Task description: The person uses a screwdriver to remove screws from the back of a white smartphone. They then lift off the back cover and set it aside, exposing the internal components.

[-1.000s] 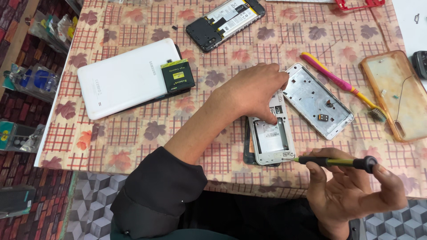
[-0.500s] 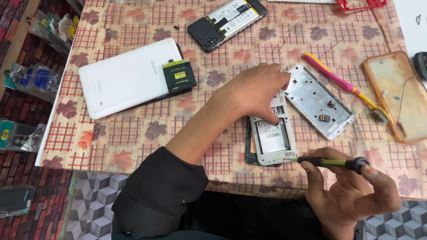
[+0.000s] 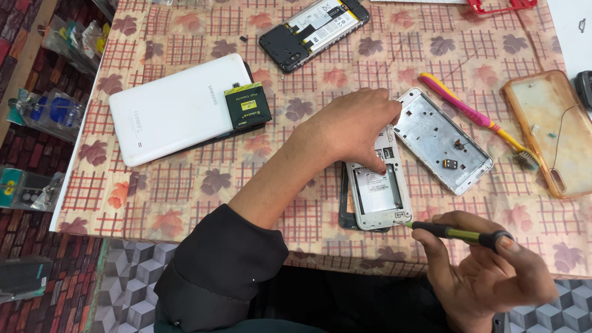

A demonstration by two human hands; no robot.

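The left hand (image 3: pixel 354 129) is pressing down on the opened phone (image 3: pixel 376 191), which is lying at the near edge of the bench (image 3: pixel 185 197), fingers spread flat over its top end. The right hand (image 3: pixel 487 271) is gripping a screwdriver (image 3: pixel 453 232), fingers closed around the handle. Compared with a second ago, the tip is now touching the phone's lower right corner instead of hovering just beside it, so a screw there is probably being worked. The metal frame (image 3: pixel 441 139), right of the phone, is staying put.
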